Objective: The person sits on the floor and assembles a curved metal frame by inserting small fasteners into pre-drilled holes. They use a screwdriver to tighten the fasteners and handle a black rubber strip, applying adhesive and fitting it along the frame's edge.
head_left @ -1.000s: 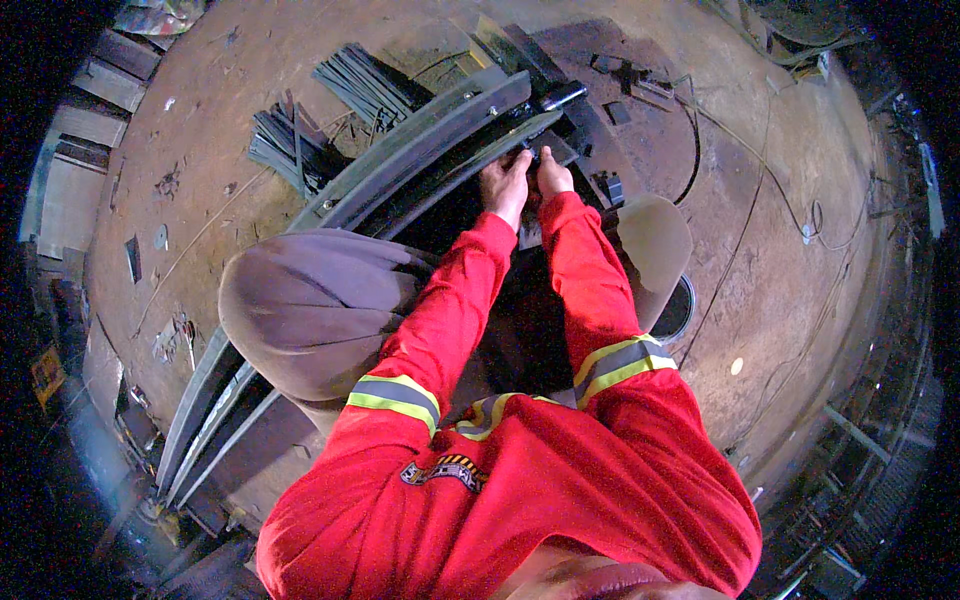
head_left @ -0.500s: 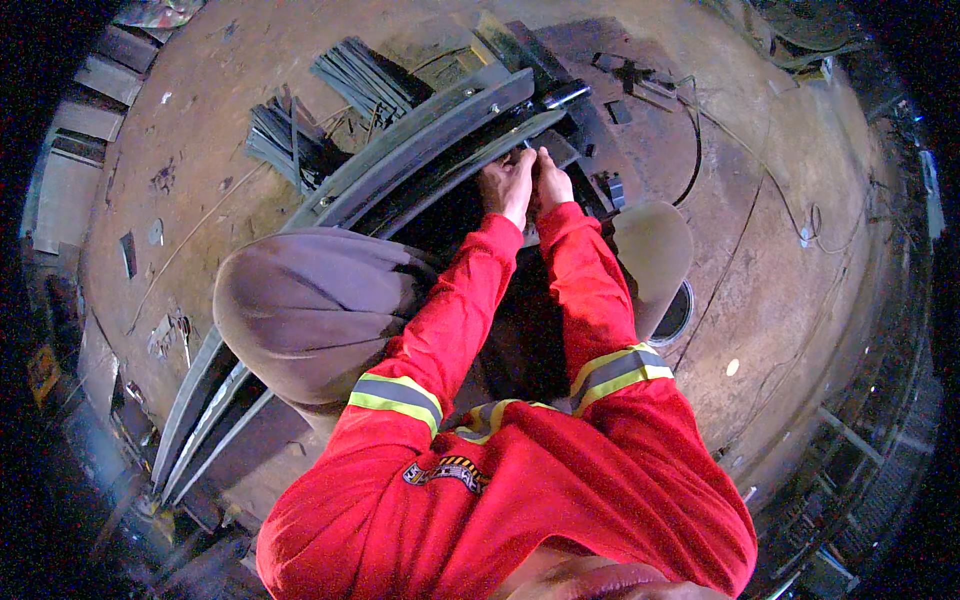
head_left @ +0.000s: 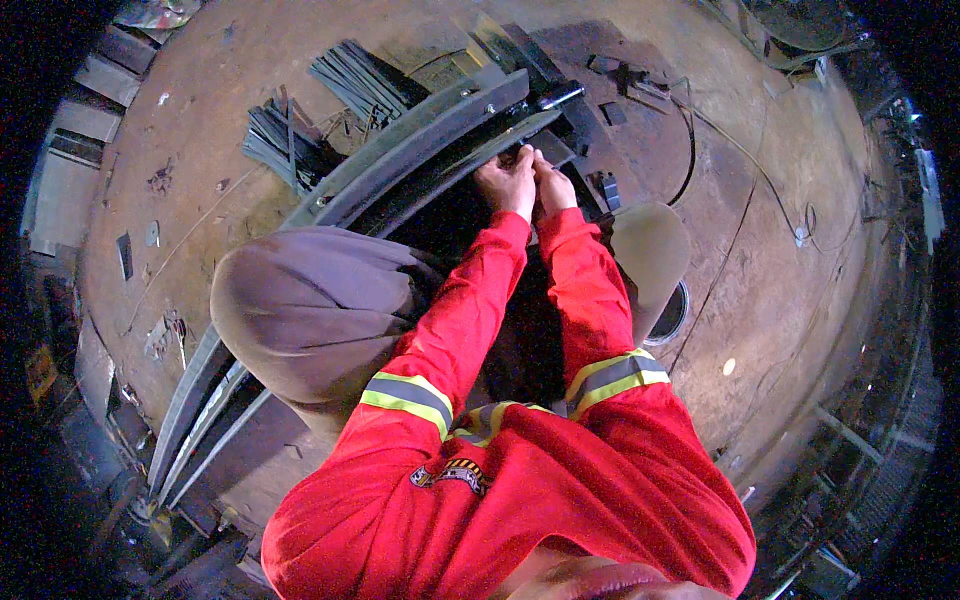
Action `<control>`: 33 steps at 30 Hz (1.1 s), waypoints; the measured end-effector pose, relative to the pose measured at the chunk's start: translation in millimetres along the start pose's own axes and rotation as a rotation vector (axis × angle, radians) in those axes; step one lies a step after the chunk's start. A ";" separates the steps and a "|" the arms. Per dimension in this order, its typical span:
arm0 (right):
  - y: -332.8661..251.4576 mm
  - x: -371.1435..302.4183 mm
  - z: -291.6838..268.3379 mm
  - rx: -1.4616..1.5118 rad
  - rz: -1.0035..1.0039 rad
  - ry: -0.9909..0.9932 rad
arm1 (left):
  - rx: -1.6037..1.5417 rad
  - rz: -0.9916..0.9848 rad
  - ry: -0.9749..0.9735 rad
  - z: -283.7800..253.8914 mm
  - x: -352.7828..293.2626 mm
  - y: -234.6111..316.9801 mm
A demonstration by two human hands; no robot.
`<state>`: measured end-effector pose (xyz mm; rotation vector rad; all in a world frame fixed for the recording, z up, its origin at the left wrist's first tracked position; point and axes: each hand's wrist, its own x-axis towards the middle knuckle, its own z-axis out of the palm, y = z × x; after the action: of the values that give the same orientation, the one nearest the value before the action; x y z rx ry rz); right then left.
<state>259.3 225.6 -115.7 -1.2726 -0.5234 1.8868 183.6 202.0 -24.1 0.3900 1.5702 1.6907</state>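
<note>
Closes earlier gap between left hand and right hand beside curved metal bar; cannot tell whether grasping anything.

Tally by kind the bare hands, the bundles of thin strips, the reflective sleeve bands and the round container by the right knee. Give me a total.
Bare hands: 2, left hand and right hand
Strip bundles: 2, upper bundle and lower bundle
Reflective sleeve bands: 2, left band and right band
Round container: 1, partly hidden
Total: 7
</note>
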 end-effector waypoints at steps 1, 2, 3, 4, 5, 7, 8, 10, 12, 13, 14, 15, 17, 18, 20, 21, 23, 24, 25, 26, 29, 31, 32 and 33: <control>-2.3 -3.1 3.3 0.009 -0.036 0.001 | 0.001 0.022 0.008 1.2 -1.3 1.9; -1.1 1.2 0.3 -0.111 -0.054 0.116 | 0.002 0.043 0.016 2.2 -2.8 3.8; -3.0 -4.7 10.3 -0.138 -0.131 0.172 | 0.007 0.055 0.010 -0.5 -1.7 4.8; -8.4 -17.1 29.5 -0.165 -0.206 0.226 | 0.015 0.068 0.006 -4.7 0.2 5.8; -12.3 -24.3 39.8 -0.188 -0.286 0.287 | 0.022 0.080 -0.006 -6.5 0.1 7.8; -30.4 -36.6 44.9 -0.669 -0.251 0.398 | 0.148 -0.038 -0.092 -11.5 -9.2 19.3; -23.0 -25.0 39.7 -0.703 -0.242 0.390 | 0.241 -0.077 -0.096 -15.2 -6.1 9.5; -24.6 -18.8 38.2 -0.852 -0.211 0.381 | 0.348 -0.086 -0.059 -10.8 -10.2 9.7; -26.9 -13.1 34.0 -0.991 -0.153 0.365 | 0.439 -0.078 -0.028 -7.1 -13.2 11.3; -27.8 -11.5 32.6 -1.019 -0.120 0.356 | 0.444 -0.060 -0.068 -7.3 -10.6 7.6; -26.4 -6.8 27.8 -0.960 -0.081 0.352 | 0.449 -0.043 -0.109 -7.3 -5.4 2.2; -27.3 -6.2 28.3 -0.902 -0.043 0.343 | 0.454 -0.023 -0.147 -7.6 -0.5 -1.2; -30.5 -5.1 28.4 -0.891 -0.020 0.339 | 0.358 -0.008 -0.147 -5.6 8.5 -8.0; -32.8 -5.5 28.5 -0.884 -0.009 0.340 | 0.310 0.000 -0.150 -4.3 10.1 -8.8; -31.4 -11.0 29.0 -0.720 0.012 0.404 | 0.328 0.068 -0.121 -3.3 7.5 -11.4; -31.0 -15.6 29.2 -0.638 0.020 0.438 | 0.334 0.102 -0.111 -1.4 6.4 -11.8; -28.0 -39.4 48.0 -0.324 0.018 0.348 | 0.155 0.018 -0.019 -7.6 15.6 -17.5; -29.4 -49.2 47.6 -0.164 0.013 0.326 | 0.060 -0.034 0.004 -4.8 12.6 -16.1; -28.9 -49.8 45.8 -0.078 -0.031 0.246 | 0.064 -0.012 0.023 -2.7 10.8 -14.4; -27.6 -50.1 44.1 0.007 -0.073 0.165 | 0.068 0.010 0.044 -0.6 10.0 -12.5; -11.9 -32.6 10.6 0.099 -0.144 0.023 | 0.050 -0.031 0.065 10.9 -3.9 7.0; -11.3 -39.0 25.2 0.031 -0.196 0.067 | 0.052 -0.011 0.099 8.0 -2.4 7.4; -8.7 -38.7 29.3 0.004 -0.250 0.069 | 0.063 0.029 0.107 6.6 -1.2 6.2; -6.5 -35.5 27.9 -0.093 -0.291 0.093 | 0.074 0.069 0.109 5.7 0.1 1.7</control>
<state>243.2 203.9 -78.9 -1.2614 -0.7129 1.5706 186.9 206.2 -21.5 0.3992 1.7202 1.7351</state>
